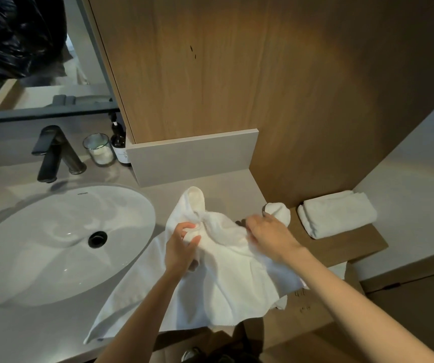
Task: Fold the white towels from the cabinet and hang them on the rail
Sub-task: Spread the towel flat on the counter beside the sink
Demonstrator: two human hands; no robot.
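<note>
Right of the sink [40, 231], white towel [223, 273] lies crumpled on the tabletop [226, 186], overhanging its front edge; left hand [182, 246] grips a bunch, right hand [269, 233] touches it, hold unclear; risk: if released, overhang may drag it off.

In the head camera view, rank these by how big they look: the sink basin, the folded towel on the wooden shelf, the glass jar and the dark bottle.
1. sink basin
2. folded towel
3. glass jar and dark bottle: about alike, so not ranked.
</note>
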